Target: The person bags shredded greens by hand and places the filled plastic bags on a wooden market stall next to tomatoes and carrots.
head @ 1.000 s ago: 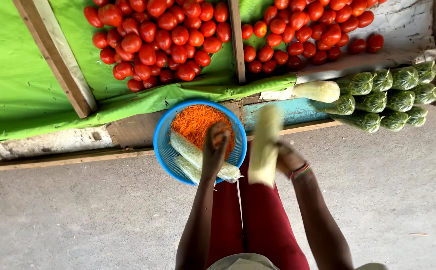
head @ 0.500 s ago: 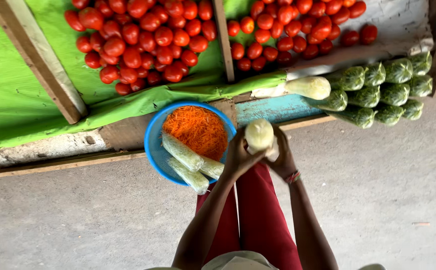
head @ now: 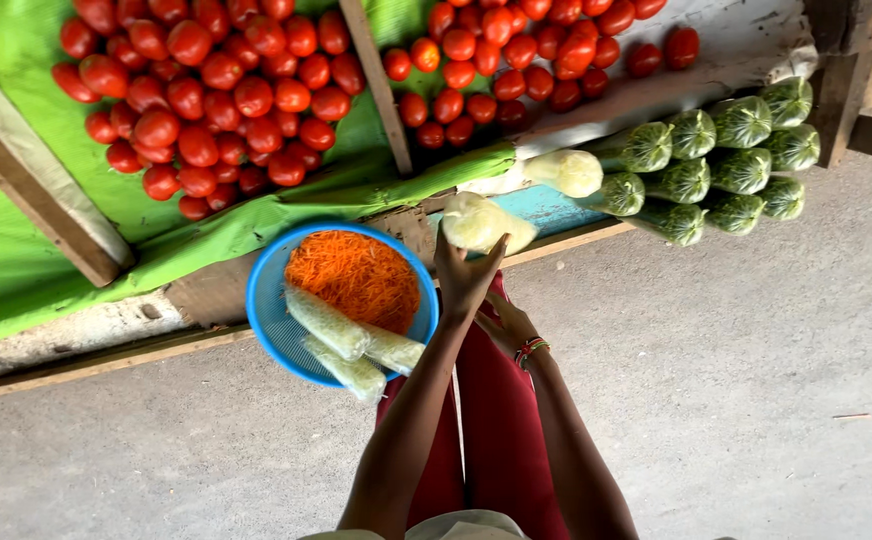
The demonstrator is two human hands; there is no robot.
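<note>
the left hand [head: 464, 280] has its grip closed on a pale, glossy plastic packet [head: 483, 222], lifted just right of the blue bowl [head: 274, 320]. the right hand [head: 505, 322], below it, cannot tell if closed. three filled packets [head: 346, 338] lie in the bowl beside loose, stringy orange shreds [head: 354, 275]. tomatoes [head: 206, 100] pile above the bowl.

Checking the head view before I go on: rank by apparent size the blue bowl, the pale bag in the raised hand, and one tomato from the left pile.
1. blue bowl, clearly largest.
2. pale bag, held by the left hand; it sits nearer the camera, so it may look bigger than it is.
3. tomato, smallest.
</note>
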